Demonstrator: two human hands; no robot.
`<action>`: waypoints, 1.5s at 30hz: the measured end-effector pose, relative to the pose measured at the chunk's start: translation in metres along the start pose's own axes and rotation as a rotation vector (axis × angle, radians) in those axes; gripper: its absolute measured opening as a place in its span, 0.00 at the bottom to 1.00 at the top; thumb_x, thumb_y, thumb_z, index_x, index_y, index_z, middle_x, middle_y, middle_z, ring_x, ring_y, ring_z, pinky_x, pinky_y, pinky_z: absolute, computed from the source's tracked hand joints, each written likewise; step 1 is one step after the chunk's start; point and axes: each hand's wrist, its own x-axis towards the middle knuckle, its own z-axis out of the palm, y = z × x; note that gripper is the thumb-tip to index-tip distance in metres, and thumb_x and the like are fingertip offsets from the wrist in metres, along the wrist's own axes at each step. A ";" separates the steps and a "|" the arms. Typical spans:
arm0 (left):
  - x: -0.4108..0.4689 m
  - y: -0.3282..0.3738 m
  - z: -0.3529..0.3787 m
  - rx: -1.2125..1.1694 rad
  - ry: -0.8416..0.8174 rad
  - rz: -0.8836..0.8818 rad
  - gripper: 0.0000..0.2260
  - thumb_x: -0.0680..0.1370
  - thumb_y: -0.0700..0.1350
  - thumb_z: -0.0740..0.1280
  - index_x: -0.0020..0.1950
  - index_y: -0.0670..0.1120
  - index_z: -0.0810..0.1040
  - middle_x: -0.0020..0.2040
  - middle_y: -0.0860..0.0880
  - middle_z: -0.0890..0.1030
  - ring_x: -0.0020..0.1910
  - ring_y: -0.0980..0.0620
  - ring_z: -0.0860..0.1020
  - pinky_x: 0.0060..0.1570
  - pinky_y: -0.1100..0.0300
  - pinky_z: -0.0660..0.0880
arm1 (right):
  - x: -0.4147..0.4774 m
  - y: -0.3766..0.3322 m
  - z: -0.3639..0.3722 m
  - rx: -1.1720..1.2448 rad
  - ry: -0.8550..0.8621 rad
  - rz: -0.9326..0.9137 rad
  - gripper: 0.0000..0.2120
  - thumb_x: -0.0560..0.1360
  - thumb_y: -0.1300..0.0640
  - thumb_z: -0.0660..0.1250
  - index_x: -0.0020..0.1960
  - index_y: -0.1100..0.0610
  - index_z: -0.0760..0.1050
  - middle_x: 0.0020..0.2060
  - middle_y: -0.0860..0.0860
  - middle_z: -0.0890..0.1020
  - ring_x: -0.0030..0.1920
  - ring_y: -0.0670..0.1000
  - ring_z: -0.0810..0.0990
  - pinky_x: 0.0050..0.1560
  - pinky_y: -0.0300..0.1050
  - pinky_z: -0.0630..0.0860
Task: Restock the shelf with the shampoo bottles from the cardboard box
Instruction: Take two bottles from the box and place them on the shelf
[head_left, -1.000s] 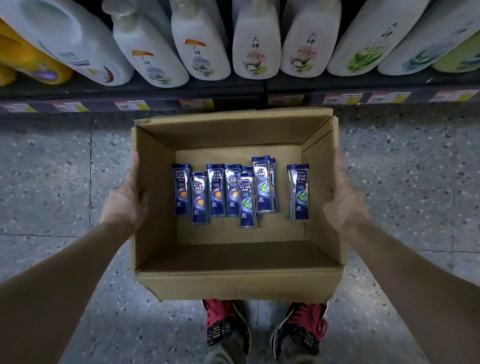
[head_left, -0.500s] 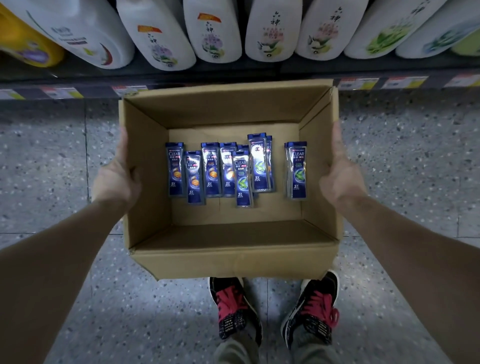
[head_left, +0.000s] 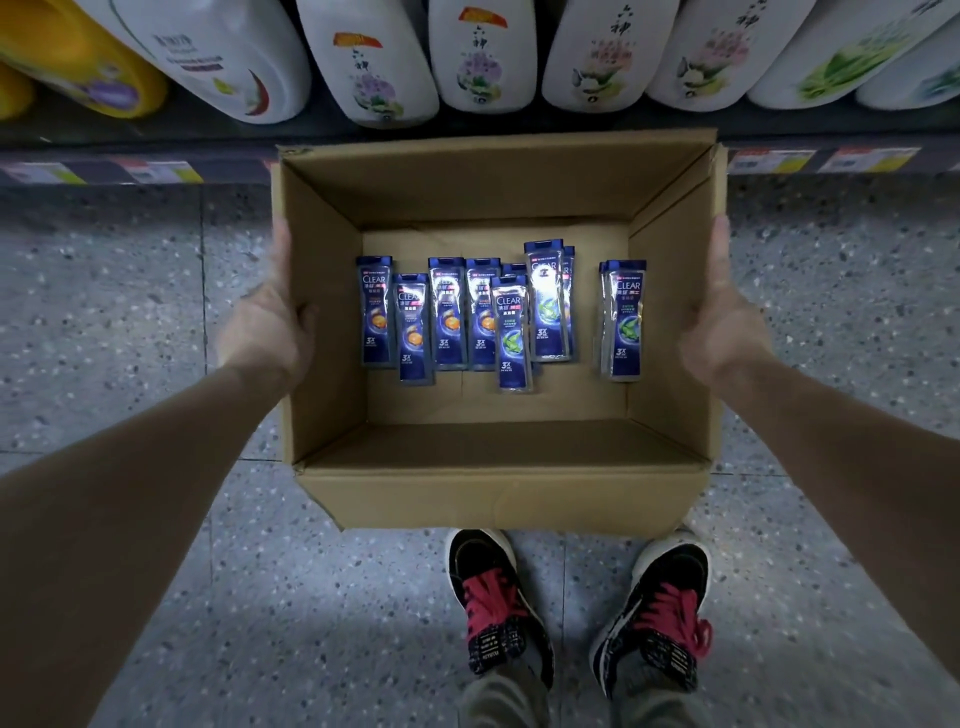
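Restocking looks barely begun: about ten shampoo bottles (head_left: 447, 312) lie flat toward the far edge of the cardboard box (head_left: 493, 493). The left hand (head_left: 265, 332) and right hand (head_left: 722, 327) clasp its side walls, fingers hidden outside, before the shelf (head_left: 130, 150).

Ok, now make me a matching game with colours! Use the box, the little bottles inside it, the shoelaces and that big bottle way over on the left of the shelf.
Things
1. cardboard box
2. shampoo bottles inside it
3. shoelaces
4. far-left big bottle

Colours
A. red
B. yellow
C. brown
D. dark blue

Pairs: 1-C, 2-D, 3-A, 4-B.
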 end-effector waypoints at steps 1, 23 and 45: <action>-0.001 0.000 0.000 0.006 -0.008 0.004 0.42 0.84 0.45 0.64 0.83 0.61 0.34 0.62 0.30 0.81 0.53 0.32 0.83 0.50 0.41 0.81 | 0.001 -0.001 0.001 -0.046 -0.002 -0.001 0.54 0.79 0.71 0.63 0.77 0.37 0.25 0.62 0.66 0.77 0.35 0.52 0.75 0.44 0.50 0.78; -0.014 0.129 0.121 -0.340 -0.444 -0.030 0.26 0.85 0.56 0.63 0.80 0.49 0.62 0.62 0.44 0.80 0.48 0.49 0.82 0.56 0.48 0.82 | 0.074 -0.061 0.107 0.118 -0.065 -0.103 0.22 0.78 0.47 0.71 0.65 0.60 0.74 0.44 0.51 0.79 0.39 0.49 0.77 0.37 0.42 0.74; 0.022 0.161 0.174 -0.816 -0.402 -0.252 0.27 0.75 0.47 0.79 0.66 0.45 0.68 0.59 0.45 0.80 0.52 0.47 0.82 0.44 0.60 0.79 | 0.101 -0.049 0.131 0.492 -0.197 -0.009 0.14 0.70 0.52 0.79 0.54 0.54 0.82 0.45 0.48 0.85 0.48 0.51 0.85 0.56 0.51 0.81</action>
